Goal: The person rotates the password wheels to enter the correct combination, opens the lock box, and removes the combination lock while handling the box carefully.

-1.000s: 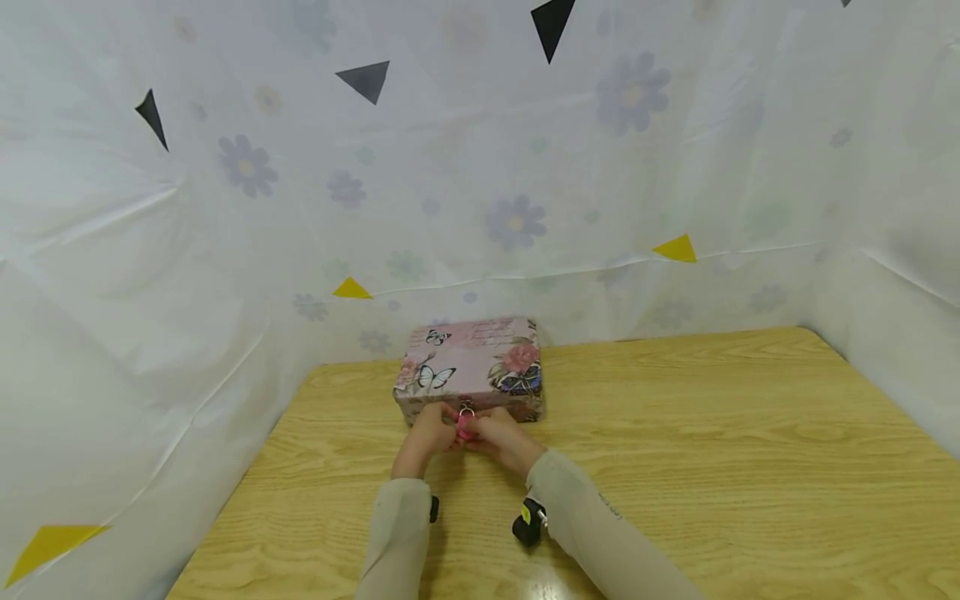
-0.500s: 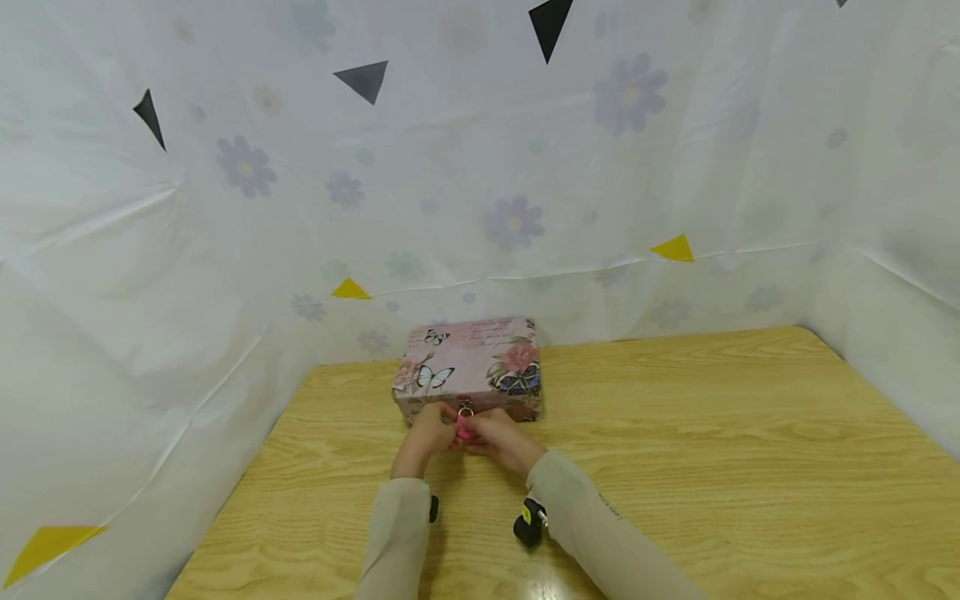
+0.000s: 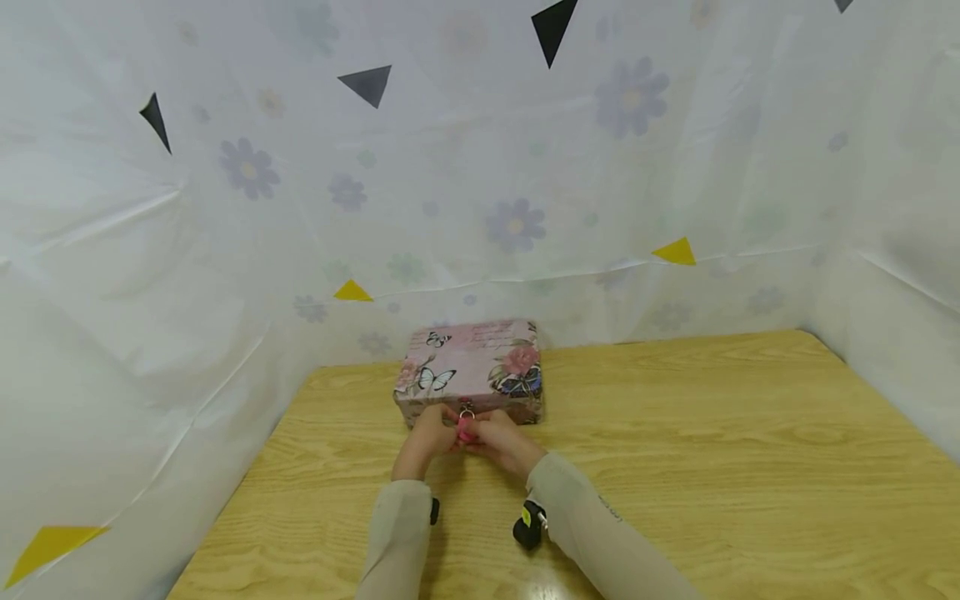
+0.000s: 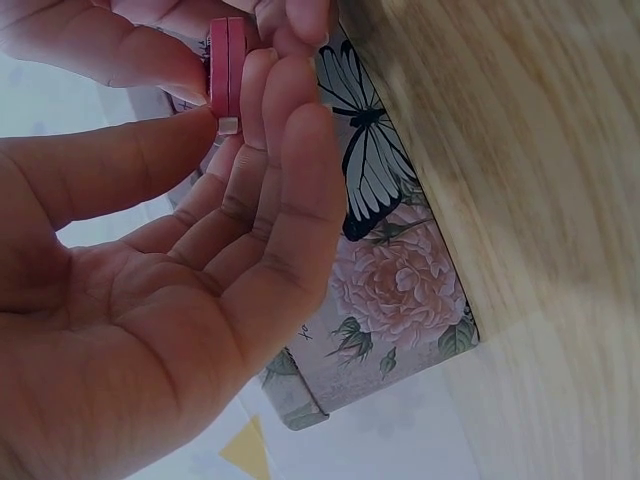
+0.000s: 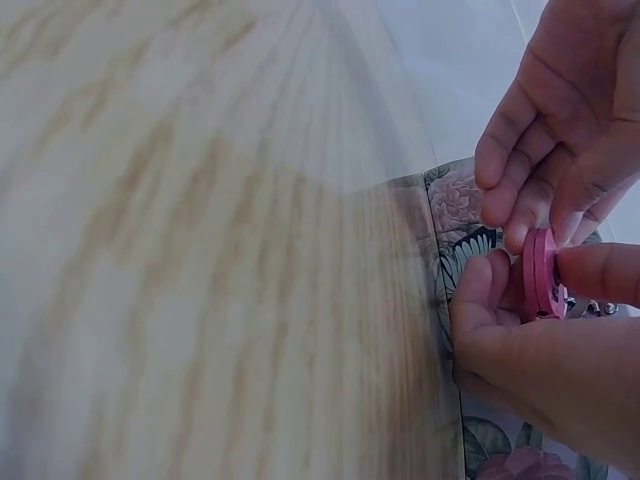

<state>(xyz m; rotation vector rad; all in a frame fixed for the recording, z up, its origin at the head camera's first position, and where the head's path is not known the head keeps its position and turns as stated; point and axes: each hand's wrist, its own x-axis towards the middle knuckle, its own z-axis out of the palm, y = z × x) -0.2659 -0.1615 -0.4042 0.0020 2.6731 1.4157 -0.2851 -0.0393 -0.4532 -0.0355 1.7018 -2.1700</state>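
A pink padlock (image 3: 466,429) with a silver shackle hangs at the front clasp of a flat pink box (image 3: 472,367) printed with butterflies and roses. The box lid is down. My left hand (image 3: 429,433) pinches the padlock from the left, thumb and fingertips at its edge. From the other side my right hand (image 3: 506,440) holds it between thumb and curled fingers. The left wrist view shows the padlock (image 4: 228,70) edge-on, a seam along its side. In the right wrist view the right thumb presses the face of the padlock (image 5: 543,272). Fingers hide part of the clasp.
The box stands at the back of a wood-grain table (image 3: 675,450), close to a white flowered curtain (image 3: 517,150). Curtain also encloses the left and right sides. Small black camera units (image 3: 528,525) are strapped at the wrists.
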